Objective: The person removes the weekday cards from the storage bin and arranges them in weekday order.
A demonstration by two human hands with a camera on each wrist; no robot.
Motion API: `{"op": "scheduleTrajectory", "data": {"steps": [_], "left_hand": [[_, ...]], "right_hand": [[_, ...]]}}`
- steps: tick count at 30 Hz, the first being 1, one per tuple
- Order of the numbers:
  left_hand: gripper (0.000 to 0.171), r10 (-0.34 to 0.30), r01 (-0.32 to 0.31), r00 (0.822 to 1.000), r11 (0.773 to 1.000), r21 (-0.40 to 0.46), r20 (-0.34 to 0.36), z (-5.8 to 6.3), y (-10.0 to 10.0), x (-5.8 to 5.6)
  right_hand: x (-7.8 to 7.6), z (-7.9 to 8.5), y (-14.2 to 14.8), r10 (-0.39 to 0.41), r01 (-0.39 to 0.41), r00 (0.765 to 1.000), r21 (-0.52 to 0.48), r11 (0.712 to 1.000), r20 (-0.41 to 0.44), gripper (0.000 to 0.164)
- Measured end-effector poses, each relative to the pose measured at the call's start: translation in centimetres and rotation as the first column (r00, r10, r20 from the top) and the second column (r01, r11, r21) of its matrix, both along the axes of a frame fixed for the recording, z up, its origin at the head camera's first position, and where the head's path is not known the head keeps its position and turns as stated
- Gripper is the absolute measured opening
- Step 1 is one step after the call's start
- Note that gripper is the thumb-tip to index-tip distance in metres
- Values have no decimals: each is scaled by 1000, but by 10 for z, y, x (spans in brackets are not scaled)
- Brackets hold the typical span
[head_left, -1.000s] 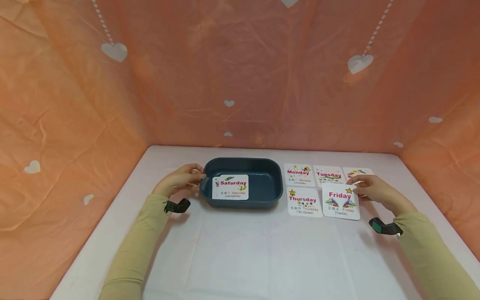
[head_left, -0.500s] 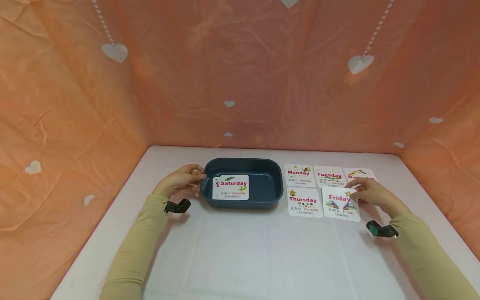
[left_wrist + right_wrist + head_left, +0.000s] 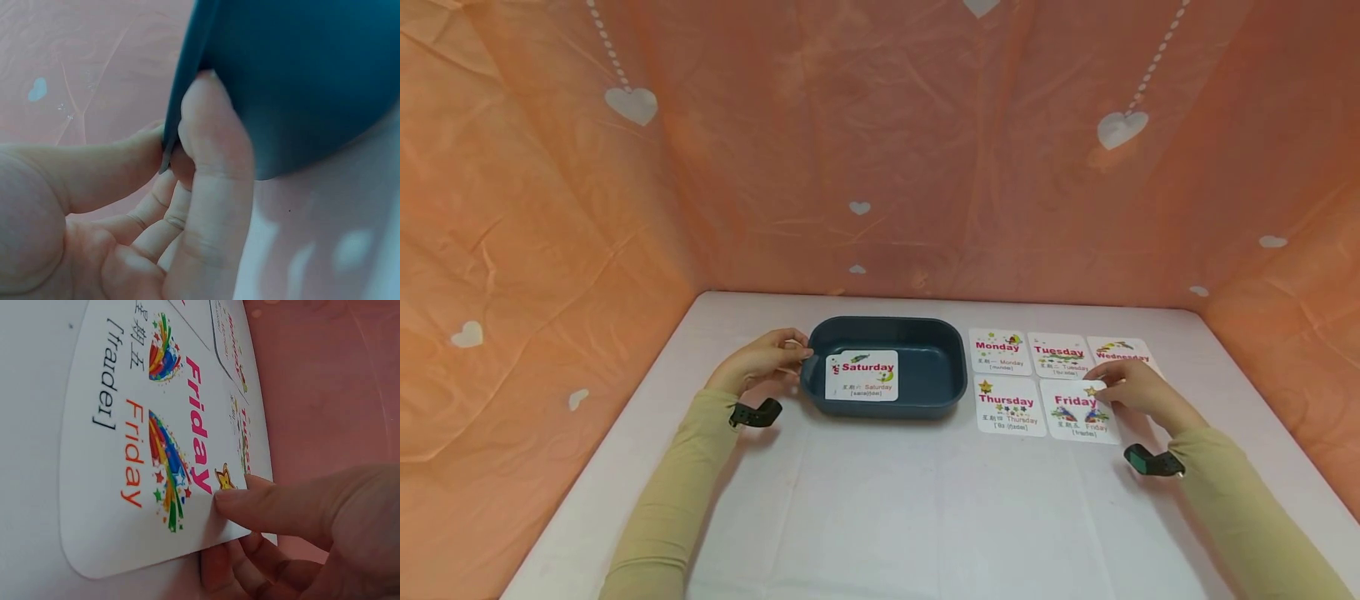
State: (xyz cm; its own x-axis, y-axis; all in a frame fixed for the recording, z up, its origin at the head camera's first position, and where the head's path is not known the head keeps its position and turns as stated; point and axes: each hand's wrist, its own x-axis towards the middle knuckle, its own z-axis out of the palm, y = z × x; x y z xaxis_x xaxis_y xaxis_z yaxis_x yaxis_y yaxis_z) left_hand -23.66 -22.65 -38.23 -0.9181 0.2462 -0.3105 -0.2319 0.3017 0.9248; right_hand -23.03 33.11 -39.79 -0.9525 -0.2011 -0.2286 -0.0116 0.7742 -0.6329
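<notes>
My left hand (image 3: 762, 360) pinches the left rim of a dark blue plastic bin (image 3: 932, 375), its thumb and fingers on either side of the rim in the left wrist view. A Saturday card (image 3: 861, 376) lies inside the bin, over another card that barely shows. On the right, my right hand (image 3: 1138, 392) holds the upper right corner of the Friday card (image 3: 1078, 412). The right wrist view shows the thumb on top, by the printed star, with fingers at the card's edge. Left of it lies the Thursday card (image 3: 1009, 406).
Behind these, the Monday card (image 3: 1000, 352), Tuesday card (image 3: 1060, 356) and Wednesday card (image 3: 1122, 350) form a row, the last partly covered by my right hand. A pink curtain with hearts (image 3: 880, 150) encloses the back and sides of the white table (image 3: 880, 517).
My right hand has moved slightly left and toward me, and the Friday card has gone from overlapping the Tuesday card to lying beside Thursday. The left hand stays on the bin.
</notes>
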Motion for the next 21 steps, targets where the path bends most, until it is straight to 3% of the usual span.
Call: {"op": "scheduleTrajectory", "data": {"steps": [7, 21], "left_hand": [[19, -2, 2, 1000, 1000, 5, 2, 0, 0, 0], [19, -31, 31, 1000, 999, -14, 2, 0, 1, -3]], "right_hand": [[1, -1, -3, -37, 36, 999, 22, 999, 13, 29], [-1, -9, 5, -84, 86, 994, 33, 996, -66, 35]]}}
